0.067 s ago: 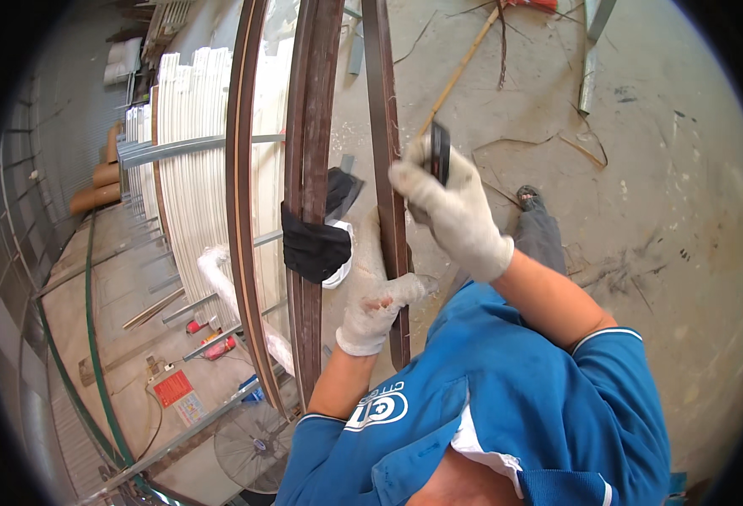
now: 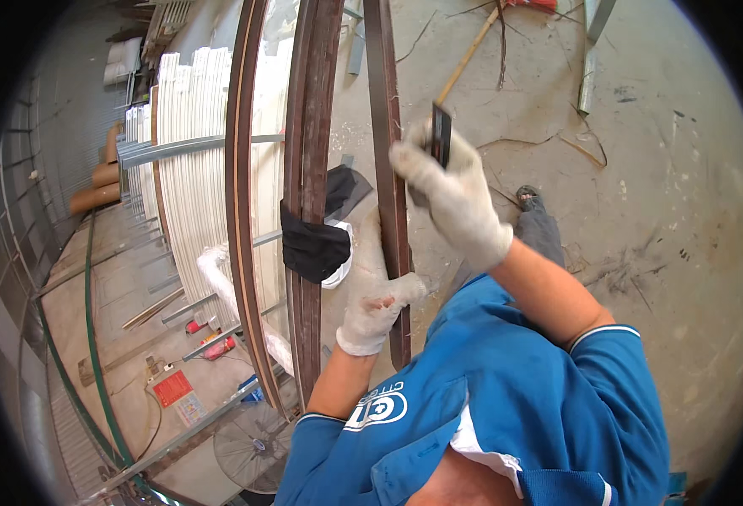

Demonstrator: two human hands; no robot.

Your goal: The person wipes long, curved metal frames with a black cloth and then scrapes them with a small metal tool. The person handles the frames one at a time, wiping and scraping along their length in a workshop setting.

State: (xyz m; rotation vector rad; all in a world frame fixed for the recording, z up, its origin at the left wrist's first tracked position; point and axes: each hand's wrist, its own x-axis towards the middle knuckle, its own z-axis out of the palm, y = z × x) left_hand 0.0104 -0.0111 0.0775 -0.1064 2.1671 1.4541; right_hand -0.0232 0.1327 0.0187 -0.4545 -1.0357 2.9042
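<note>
My left hand (image 2: pixel 371 308), in a worn white glove, is closed round a long dark brown strip (image 2: pixel 386 118), with the thumb across its near part. On the right side of this strip, my gloved right hand (image 2: pixel 460 198) grips a black, narrow hand tool (image 2: pixel 441 135). Only its upper end shows above the fingers, so its exact kind and working edge are hidden. Left of my left hand runs a pair of brown strips (image 2: pixel 311 110), with a black cloth or cap (image 2: pixel 314 250) draped over it. A further brown strip (image 2: pixel 241 169) curves along the left.
Several long white strips (image 2: pixel 193 169) lie stacked on metal bars at the left. A fan (image 2: pixel 253 447) and red fire extinguishers (image 2: pixel 218 347) stand low at the left. On the concrete floor lie a wooden-handled broom (image 2: pixel 473 55), metal channels (image 2: pixel 588 80) and thin offcuts (image 2: pixel 585 150).
The black tool in my right hand has shifted slightly farther from me, and the hand has turned a little with it. My left hand keeps its place on the brown strip.
</note>
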